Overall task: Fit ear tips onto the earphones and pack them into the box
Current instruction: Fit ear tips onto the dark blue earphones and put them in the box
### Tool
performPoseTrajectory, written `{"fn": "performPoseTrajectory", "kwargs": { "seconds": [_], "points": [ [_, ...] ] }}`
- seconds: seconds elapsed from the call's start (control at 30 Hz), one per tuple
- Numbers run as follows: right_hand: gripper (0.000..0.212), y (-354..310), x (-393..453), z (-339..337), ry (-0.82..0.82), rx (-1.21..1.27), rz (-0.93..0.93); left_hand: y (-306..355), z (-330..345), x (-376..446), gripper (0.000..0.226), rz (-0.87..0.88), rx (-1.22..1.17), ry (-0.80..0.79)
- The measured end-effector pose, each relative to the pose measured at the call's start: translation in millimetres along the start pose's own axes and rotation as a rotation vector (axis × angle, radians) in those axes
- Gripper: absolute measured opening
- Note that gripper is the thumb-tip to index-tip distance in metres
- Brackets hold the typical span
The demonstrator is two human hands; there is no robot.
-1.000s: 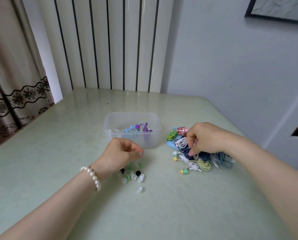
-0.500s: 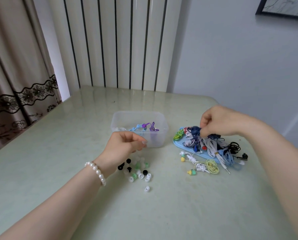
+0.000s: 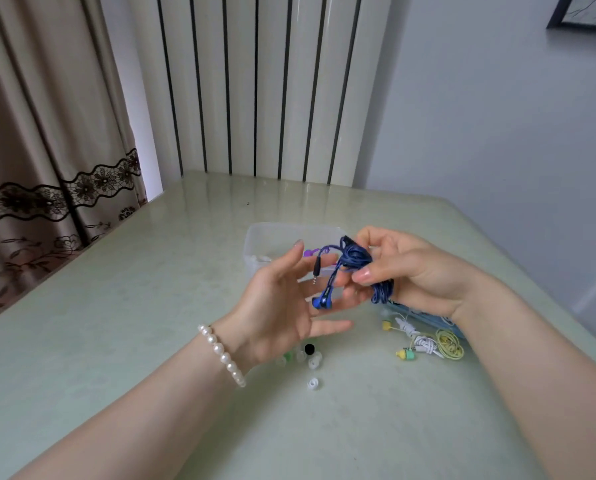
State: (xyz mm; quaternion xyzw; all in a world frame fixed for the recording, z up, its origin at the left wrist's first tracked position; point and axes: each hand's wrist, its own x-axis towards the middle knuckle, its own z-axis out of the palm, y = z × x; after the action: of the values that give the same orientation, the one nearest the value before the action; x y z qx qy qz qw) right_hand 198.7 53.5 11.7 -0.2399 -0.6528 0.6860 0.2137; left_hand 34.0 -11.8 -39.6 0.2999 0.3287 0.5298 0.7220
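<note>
A: What's different from a moment ago?

B: Your right hand point(image 3: 407, 271) was down in the tangle of earphones beside the box; now it's raised above the table, fingers and thumb curled round a coiled dark blue set of earphones point(image 3: 357, 263). Your left hand point(image 3: 282, 306) has left the ear tips point(image 3: 310, 362) and come up beside it, palm turned inward, fingers spread and relaxed, holding nothing.

A: So where does that put me?

B: You've picked the next set, I'd say. One blue earbud point(image 3: 322, 301) dangles in front of your left palm and the plug point(image 3: 316, 271) hangs free. I can't tell whether that bud already has a tip. The tips lie on the table below your left wrist, so you'll likely need to reach down for one.

A: How will these handle?

B: The blue cable looks braided and is wound in a loose bundle, so it may unravel. The tips are small soft-looking rings, white, green and black. The box point(image 3: 272, 237) is translucent plastic, with a purple set point(image 3: 312, 252) already inside. A yellow set point(image 3: 445, 344) waits on the glossy green table point(image 3: 116, 323).
</note>
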Motion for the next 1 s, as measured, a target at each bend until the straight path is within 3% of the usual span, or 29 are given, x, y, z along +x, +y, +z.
{"fn": "performPoseTrajectory", "kwargs": {
  "seconds": [0.23,0.47,0.53,0.67,0.87,1.0],
  "points": [
    [0.056,24,0,-21,0.130,-0.013,0.049,1,-6,5,0.023,-0.035,-0.095,0.083],
    [0.086,35,-4,-16,-0.033,-0.213,0.211,0,-7,4,0.023,0.063,0.094,0.167],
    [0.081,41,-4,-7,-0.064,-0.277,0.218,-3,-5,3,0.026,0.046,0.127,0.162],
    [0.047,48,1,12,0.032,-0.288,0.074,-8,1,1,0.030,0.056,0.204,0.132],
    [0.029,44,-2,13,0.096,-0.290,0.050,-9,1,2,0.036,0.114,0.221,0.197],
    [0.016,46,1,17,0.210,-0.395,-0.011,-8,2,-1,0.019,0.097,0.325,0.184]
  ]
}}
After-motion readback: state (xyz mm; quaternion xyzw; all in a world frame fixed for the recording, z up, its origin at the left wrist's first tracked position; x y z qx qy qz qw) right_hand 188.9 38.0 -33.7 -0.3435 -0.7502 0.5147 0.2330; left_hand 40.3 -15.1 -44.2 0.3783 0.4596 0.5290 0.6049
